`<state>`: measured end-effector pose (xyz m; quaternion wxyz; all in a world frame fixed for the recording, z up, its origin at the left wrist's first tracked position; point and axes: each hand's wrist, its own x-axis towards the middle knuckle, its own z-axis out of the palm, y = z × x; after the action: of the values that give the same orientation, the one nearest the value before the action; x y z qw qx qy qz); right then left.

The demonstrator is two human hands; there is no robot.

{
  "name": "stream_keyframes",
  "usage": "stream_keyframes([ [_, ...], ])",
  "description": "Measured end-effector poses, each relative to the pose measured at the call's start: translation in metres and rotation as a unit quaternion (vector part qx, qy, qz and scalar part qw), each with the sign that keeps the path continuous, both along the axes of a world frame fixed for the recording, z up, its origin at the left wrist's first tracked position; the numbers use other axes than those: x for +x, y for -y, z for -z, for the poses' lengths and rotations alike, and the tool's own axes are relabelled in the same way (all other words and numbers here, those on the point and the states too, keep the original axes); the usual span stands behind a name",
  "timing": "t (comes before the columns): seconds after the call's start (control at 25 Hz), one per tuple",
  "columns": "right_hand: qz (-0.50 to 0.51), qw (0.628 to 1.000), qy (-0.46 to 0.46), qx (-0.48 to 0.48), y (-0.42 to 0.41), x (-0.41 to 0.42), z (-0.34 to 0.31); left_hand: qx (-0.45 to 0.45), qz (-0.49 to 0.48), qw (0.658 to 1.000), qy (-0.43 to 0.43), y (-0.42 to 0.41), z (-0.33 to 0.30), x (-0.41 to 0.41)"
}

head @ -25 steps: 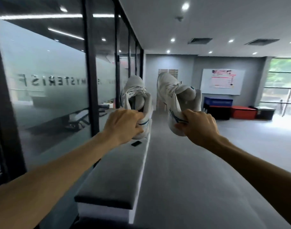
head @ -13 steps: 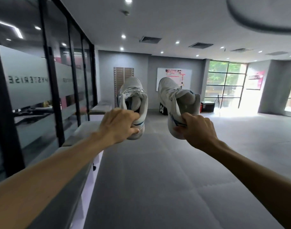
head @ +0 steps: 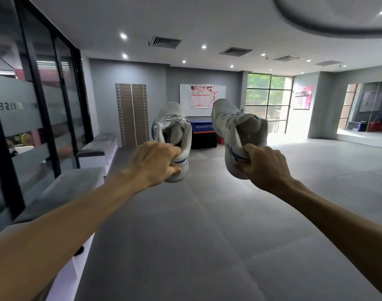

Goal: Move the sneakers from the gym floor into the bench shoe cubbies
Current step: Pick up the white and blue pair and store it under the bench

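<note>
1. Head view: bench [head: 77, 181] runs along the left glass wall, beside the grey floor mats [head: 207, 235].
2. Both arms stretch forward, raised.
3. Left hand [head: 155, 162] pinches the left sneaker [head: 174, 131] at its heel, toe up.
4. Right hand [head: 263, 168] pinches the right sneaker [head: 237, 131] likewise.

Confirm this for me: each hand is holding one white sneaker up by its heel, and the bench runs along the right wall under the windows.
Wrong on one point: the bench runs along the left side, beside the glass partition, as the head view shows. The rest stands: the left hand holds one white sneaker by its heel, and the right hand holds the other sneaker likewise.
</note>
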<state>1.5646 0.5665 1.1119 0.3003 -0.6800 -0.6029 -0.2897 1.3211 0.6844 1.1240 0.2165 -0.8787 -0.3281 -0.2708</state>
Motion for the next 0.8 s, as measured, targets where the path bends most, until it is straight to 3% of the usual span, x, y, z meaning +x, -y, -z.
stream_keyframes([
  [0.44, -0.032, 0.999, 0.02, -0.006, -0.241, 0.184, -0.008, 0.005, -0.015, 1.0, 0.012, -0.235, -0.004, 0.165],
  [0.8, -0.045, 0.998, 0.043, 0.004, -0.454, 0.278, -0.001, 0.031, -0.042, 0.998, 0.019, -0.437, -0.006, 0.252],
])
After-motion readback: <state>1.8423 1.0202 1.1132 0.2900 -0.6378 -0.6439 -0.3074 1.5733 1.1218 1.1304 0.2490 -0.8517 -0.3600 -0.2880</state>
